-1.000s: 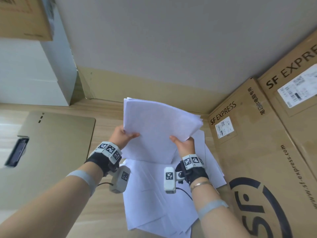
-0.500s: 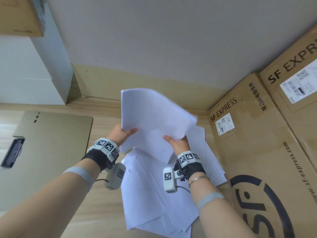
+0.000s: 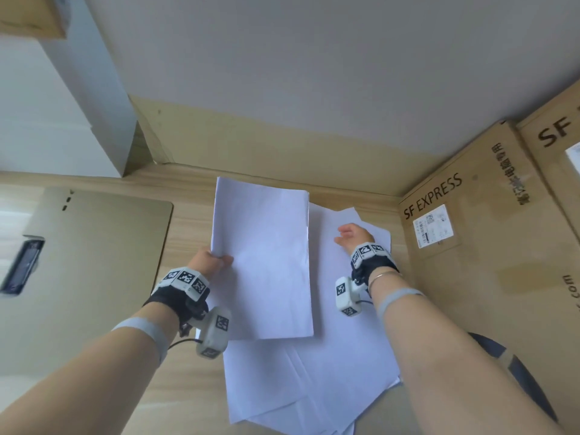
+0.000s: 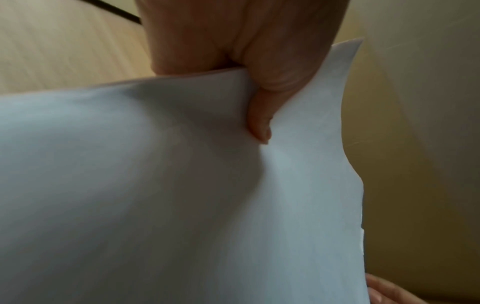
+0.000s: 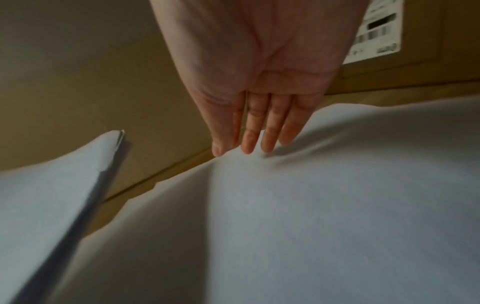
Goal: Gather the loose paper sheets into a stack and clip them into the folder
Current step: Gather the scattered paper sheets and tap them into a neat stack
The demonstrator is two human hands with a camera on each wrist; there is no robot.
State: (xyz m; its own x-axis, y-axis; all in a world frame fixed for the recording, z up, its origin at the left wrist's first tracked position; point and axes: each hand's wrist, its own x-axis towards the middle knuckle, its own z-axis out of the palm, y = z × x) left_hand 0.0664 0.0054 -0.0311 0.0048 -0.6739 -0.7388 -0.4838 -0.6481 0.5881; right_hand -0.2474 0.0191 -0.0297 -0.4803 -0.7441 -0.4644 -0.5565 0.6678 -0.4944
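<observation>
**Left hand holds the stack; right hand flat on the loose sheets**

The left hand (image 3: pixel 211 264) pinches the stack (image 3: pixel 262 259) at its left edge, low on that side; the left wrist view shows the thumb (image 4: pixel 259 123) curled over the top sheet with the paper dimpled under it, the other fingers hidden below. The stack sits at centre frame, raised above the desk (image 3: pixel 188 227), its long side running away from the person and its sheets fairly square.

The right hand (image 3: pixel 353 235) lies right of centre, apart from the stack, fingers straight and close together, holding nothing. In the right wrist view the fingertips (image 5: pixel 246 148) touch the top of the loose sheets (image 3: pixel 339 372), near their far edge.

The loose sheets are fanned untidily on the desk from centre to the lower middle of the frame, partly under the stack.

A tan folder (image 3: pixel 94 262) lies closed at the left, well apart from the papers, with a dark clip (image 3: pixel 22 268) at its left edge. Cardboard boxes (image 3: pixel 489 246) printed SF EXPRESS fill the right side, just beside the loose sheets and close to the right forearm. A white box (image 3: pixel 56 114) stands at upper left, against the wall (image 3: pixel 314 73).

Both forearms reach in from the lower corners, each wrist carrying a black strap with tagged markers.
</observation>
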